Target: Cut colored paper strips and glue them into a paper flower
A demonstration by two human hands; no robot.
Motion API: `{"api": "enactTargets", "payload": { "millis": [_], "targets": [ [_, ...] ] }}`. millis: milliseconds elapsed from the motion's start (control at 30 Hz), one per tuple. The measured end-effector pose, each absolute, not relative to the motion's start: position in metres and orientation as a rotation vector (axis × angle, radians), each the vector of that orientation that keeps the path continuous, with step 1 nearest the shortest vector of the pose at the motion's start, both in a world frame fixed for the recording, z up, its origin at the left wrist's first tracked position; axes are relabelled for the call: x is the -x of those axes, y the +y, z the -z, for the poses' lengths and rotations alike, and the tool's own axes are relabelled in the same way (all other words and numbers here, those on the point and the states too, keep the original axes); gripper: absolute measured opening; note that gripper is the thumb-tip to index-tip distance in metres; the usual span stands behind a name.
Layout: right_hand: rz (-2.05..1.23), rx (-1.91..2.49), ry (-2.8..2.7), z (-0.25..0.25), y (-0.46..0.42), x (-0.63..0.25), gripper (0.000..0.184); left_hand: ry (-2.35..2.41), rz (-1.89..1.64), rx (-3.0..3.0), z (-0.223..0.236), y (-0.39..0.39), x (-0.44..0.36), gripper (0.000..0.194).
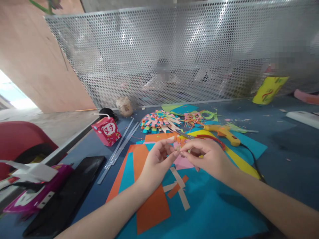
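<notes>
My left hand [161, 156] and my right hand [205, 156] meet over the coloured paper, thumbs and fingers pinched together. Between the fingertips is a small pale piece [178, 148], apparently paper, mostly hidden by the fingers. Under the hands lies a pink sheet [183, 163] on a large blue sheet [211, 205]. Nearer me, short cream strips [183, 199] and an orange strip [177, 187] cross each other. Just beyond my right hand rest scissors with red handles [220, 142] and a yellow hot glue gun [225, 132].
Behind are a fringed paper flower [159, 120] and shredded paper [193, 119]. On the left sit clear glue sticks [119, 149], a red drink carton [107, 131], a black phone [67, 196] and a purple packet [32, 196]. A perforated metal panel [161, 43] bounds the back; a yellow cup [270, 90] stands right.
</notes>
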State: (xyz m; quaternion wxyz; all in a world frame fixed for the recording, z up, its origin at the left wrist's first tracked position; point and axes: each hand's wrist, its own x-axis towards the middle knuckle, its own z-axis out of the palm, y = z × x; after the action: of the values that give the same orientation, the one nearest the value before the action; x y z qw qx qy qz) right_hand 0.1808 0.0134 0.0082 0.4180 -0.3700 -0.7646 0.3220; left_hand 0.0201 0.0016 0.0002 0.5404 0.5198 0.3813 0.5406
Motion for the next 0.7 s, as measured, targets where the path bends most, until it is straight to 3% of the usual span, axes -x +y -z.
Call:
{"api": "enactTargets", "payload": {
  "millis": [400,567,700],
  "targets": [
    [-0.925,0.956,-1.853,-0.007,0.0135,-0.1802,0.012,0.907,-1.298,-1.203,-0.0003,0.0044,-0.0197,0.033],
    [-1.037,0.919,-1.834,-0.0089,0.0103,-0.1821,0.005,0.906,-1.293,-1.178,0.0013,0.0033,-0.0204,0.028],
    [-1.162,0.876,-1.834,-0.0123,0.01,-0.1858,0.015,0.903,-1.275,-1.149,0.001,0.0033,-0.0203,0.026]
  ]
}}
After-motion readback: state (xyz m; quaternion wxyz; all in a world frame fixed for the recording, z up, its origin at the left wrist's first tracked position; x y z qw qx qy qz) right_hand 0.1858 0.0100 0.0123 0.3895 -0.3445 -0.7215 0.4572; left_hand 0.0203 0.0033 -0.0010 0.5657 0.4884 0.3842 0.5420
